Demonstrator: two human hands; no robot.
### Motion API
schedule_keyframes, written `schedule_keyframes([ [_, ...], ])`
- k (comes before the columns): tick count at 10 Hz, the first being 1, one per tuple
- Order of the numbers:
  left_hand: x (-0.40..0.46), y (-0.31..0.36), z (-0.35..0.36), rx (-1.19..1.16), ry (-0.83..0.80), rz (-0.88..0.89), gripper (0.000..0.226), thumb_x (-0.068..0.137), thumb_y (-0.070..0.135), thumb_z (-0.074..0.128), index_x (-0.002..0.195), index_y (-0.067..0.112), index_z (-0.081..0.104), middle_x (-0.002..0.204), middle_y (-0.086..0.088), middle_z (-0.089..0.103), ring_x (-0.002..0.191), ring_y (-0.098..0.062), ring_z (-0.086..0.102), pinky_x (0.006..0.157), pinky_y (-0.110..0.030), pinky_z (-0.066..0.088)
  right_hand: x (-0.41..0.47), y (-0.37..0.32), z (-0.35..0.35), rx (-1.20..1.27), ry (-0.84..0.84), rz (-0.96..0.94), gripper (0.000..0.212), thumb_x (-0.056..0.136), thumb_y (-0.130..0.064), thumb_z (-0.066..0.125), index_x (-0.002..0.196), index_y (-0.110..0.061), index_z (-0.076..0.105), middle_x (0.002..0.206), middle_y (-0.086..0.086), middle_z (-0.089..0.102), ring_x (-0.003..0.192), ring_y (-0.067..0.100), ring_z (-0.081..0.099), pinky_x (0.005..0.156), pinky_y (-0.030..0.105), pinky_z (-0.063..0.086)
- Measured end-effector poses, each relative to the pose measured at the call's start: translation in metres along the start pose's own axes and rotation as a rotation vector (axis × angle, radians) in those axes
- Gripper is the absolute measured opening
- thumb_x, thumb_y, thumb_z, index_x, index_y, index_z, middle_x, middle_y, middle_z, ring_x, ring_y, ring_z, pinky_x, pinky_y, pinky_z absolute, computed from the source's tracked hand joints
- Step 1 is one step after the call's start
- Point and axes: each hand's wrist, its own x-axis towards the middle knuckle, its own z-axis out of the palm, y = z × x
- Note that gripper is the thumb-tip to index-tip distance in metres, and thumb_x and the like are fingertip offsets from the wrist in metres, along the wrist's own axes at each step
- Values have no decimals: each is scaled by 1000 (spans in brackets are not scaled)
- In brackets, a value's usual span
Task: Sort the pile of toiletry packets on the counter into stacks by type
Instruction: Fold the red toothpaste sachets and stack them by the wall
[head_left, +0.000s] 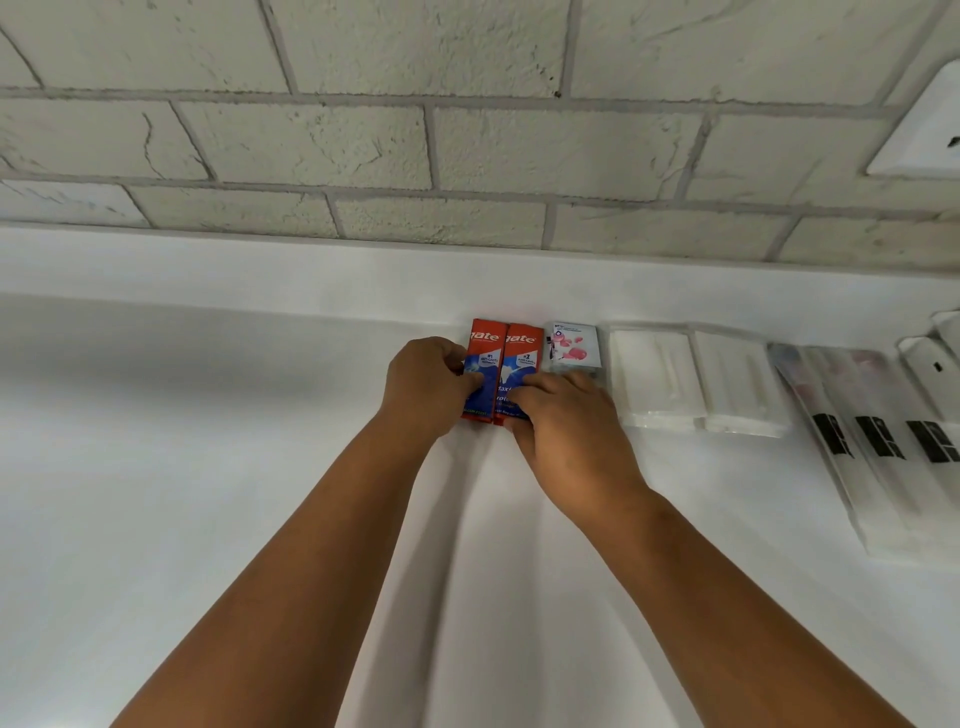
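While both hands work at the far edge of the white counter (208, 467), the step in hand looks like squaring up the toothpaste group: two red-and-blue toothpaste boxes (501, 364) lie side by side, touching, long ends toward the brick wall (467, 130). Left hand (428, 387) has its fingers curled onto the left box, thumb side pinching its near half; right hand (566, 418) lies over the lower part of the right box, fingers bent down on it — a press or a light grip, cannot tell which. Just right of the boxes sits a small sachet stack with pink print (574, 348), its near end covered by the right hand. Beyond it, two stacks of clear white packets (696, 384) lie close together, then long clear sleeves with black labels (883, 447), fanned and overlapping. No loose pile shows, so sorting seems near its end; judged next move — nudge the boxes flush with the row, or lift one onto the other if a true stack is wanted, without disturbing the sachets beside. Hard to make out: how many boxes lie under the top pair, what the clear packets hold, and the white items at the right edge (930, 358), cut off by the frame.
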Motion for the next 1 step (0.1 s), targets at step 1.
schedule_keyframes([
  [1,-3,4,-2,-10,21,-7,45,92,30,63,130,9,53,129,-8,59,117,-21,56,91,-35,54,-2,-1,-8,-10,21,3,43,92,-42,57,128,-18,58,128,2,59,121,23,47,101,38,42],
])
